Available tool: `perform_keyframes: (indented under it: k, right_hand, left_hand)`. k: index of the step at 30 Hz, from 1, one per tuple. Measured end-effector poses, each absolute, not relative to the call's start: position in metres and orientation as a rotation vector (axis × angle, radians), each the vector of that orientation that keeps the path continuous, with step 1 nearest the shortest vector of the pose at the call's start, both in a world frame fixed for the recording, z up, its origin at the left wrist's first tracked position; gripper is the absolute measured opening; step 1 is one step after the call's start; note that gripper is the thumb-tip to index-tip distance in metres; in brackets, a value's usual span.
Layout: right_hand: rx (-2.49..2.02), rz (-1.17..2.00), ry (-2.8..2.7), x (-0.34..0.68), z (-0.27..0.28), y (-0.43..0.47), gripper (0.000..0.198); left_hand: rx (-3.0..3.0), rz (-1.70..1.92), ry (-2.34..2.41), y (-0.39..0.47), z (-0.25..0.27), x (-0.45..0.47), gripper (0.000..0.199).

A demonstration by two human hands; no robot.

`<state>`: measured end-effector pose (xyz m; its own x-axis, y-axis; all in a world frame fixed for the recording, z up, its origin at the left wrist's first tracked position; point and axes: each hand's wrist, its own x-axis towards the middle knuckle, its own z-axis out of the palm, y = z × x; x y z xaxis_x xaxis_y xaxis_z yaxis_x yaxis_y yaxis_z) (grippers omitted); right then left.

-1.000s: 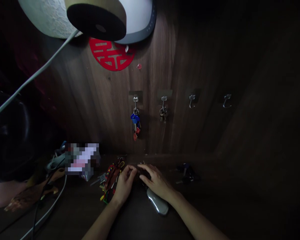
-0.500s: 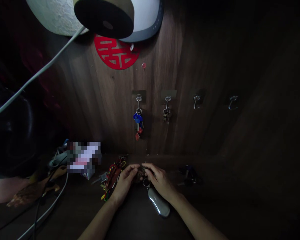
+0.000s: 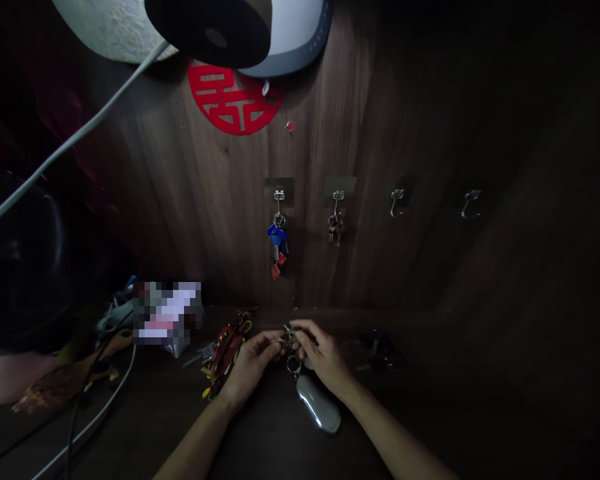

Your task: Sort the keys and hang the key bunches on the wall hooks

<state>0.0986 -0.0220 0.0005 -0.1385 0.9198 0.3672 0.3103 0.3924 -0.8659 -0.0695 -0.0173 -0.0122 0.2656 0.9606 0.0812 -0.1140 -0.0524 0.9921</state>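
Currently pinching a small bunch of metal keys [image 3: 289, 335] between thumb and fingers of both left hand [image 3: 253, 360] and right hand [image 3: 325, 355], over the dark brown wooden surface [image 3: 260, 437], with a round metal ring [image 3: 294, 365] and glossy silver oval fob [image 3: 319, 405] trailing nearer. Impossible to make out the exact key in each grip. Can count as hung already a blue-headed key bunch with red tags [image 3: 278, 237] and a plain metal key bunch [image 3: 336, 230]. Seems only partway along, with two bare silver hooks [image 3: 397, 205] rightward, and a colourful beaded key bunch [image 3: 227, 350] and dark key bunch [image 3: 380, 350] lying either side.
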Motion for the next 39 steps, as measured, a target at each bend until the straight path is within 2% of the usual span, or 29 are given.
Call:
perform_keyframes:
  k: [9,13,25,30,39]
  right_hand:
    - [-1.065,0.867,-1.706,0.097,-0.005,-0.019,0.028]
    - [-1.057,0.755,-1.773,0.097,-0.007,-0.017,0.023]
    - [-0.943,0.452,-1.818,0.097,0.001,-0.021,0.016]
    - [-1.050,0.573,-1.679,0.100,-0.001,-0.020,0.019]
    - [-1.052,0.727,-1.500,0.108,-0.008,-0.012,0.023]
  left_hand:
    - [1.071,1.029,0.705,-0.018,-0.015,-0.069,0.027]
    - [0.924,1.031,0.656,-0.019,-0.012,-0.069,0.022]
    - [0.858,1.055,0.671,-0.019,-0.010,-0.068,0.024]
    - [0.828,1.062,0.667,-0.021,-0.007,-0.069,0.032]
    - [0.898,1.050,0.691,-0.023,-0.007,-0.071,0.033]
